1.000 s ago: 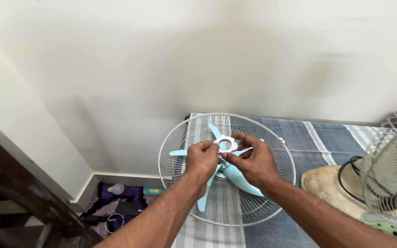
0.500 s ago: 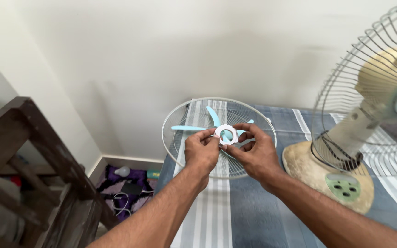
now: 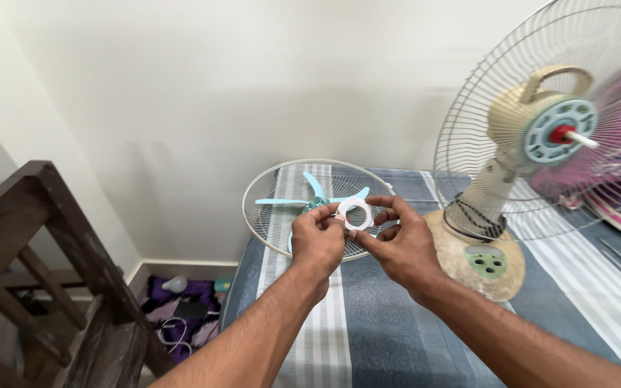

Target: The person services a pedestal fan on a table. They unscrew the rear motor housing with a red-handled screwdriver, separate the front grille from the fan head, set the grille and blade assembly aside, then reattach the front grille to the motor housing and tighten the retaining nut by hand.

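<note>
Both hands, left hand (image 3: 316,241) and right hand (image 3: 400,248), pinch the white plastic ring nut (image 3: 354,213) above the detached fan guard (image 3: 282,223), mid-disassembly.

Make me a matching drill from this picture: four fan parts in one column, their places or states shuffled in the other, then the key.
1. white ring nut
2. light blue fan blade
3. wire front grille
4. motor shaft

A. lying flat on the striped cloth
B. bare, sticking out of the fan motor
C. held between both hands
D. resting inside the grille

Pairs: 1-C, 2-D, 3-A, 4-B
</note>
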